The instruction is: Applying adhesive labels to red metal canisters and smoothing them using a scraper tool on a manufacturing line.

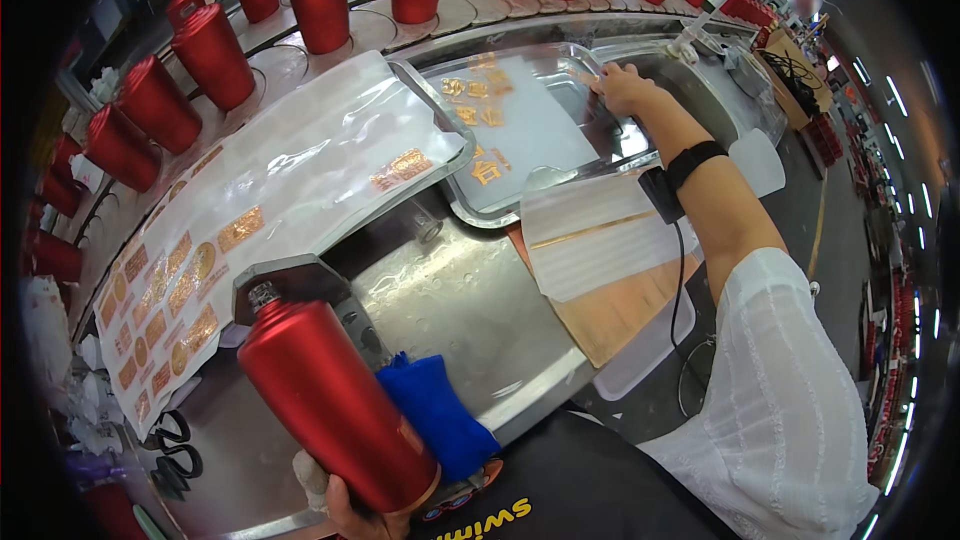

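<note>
A red matte metallic bottle [335,400] leans in front of me, its threaded silver neck pointing up and left. My left hand [365,515] is wrapped round its lower end, with a pale cover on one finger. Farther off to the right, my right hand [625,90] reaches over a clear-walled tray [470,212], its fingers apart at the water's surface. In that tray lies a translucent sheet [535,125] with gold character decals [487,166]. Whether a fingertip touches anything under the water, I cannot tell. A blue cloth [437,415] lies against the bottle.
A large white sheet with gold decals [240,228] covers the left side of the metal sink top [450,290]. Black scissors [175,455] lie at lower left. White paper on a brown board [595,240] sits at right. Several red bottles [318,0] stand on the curved conveyor behind.
</note>
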`<state>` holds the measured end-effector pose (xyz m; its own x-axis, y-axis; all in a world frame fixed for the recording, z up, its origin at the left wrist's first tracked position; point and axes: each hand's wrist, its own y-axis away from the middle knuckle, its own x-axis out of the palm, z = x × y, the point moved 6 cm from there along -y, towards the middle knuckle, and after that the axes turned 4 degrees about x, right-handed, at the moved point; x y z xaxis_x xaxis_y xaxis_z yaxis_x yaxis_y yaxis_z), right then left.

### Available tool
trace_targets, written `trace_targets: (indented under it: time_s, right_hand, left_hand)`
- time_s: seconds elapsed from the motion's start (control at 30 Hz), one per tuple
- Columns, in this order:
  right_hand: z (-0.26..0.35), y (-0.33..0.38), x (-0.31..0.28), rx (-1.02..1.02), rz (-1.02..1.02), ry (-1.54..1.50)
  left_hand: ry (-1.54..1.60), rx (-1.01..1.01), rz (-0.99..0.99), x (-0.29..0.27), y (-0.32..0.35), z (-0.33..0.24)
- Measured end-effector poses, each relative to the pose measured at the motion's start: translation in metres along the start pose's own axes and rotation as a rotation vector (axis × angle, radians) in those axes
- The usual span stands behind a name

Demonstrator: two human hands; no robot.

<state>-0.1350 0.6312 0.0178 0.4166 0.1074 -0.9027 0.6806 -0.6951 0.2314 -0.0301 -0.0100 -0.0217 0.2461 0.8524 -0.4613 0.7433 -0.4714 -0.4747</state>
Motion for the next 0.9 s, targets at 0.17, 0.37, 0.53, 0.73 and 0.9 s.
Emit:
trace_targets:
  time_s: [0.17, 0.37, 0.53, 0.73, 0.9]
  right_hand:
    - [-0.001, -0.02, 0.024, -0.058, 0.035, -0.038]
    - [0.024, -0.042, 0.023, -0.21, -0.043, -0.119]
    - [0.027, -0.061, 0.022, -0.191, -0.118, 0.004]
    - [0.036, -0.046, -0.006, -0.302, -0.001, 0.099]
    - [0.027, -0.062, -0.007, -0.114, -0.223, -0.099]
  left_hand:
    - [-0.04, 0.005, -0.006, 0.003, -0.002, -0.003]
    - [-0.02, 0.019, -0.061, 0.0, 0.001, 0.0]
    - [-0.086, 0.028, -0.021, -0.001, 0.007, 0.002]
    - [-0.054, 0.021, -0.003, 0.0, 0.009, 0.005]
    - [-0.015, 0.048, 0.011, 0.0, 0.001, -0.001]
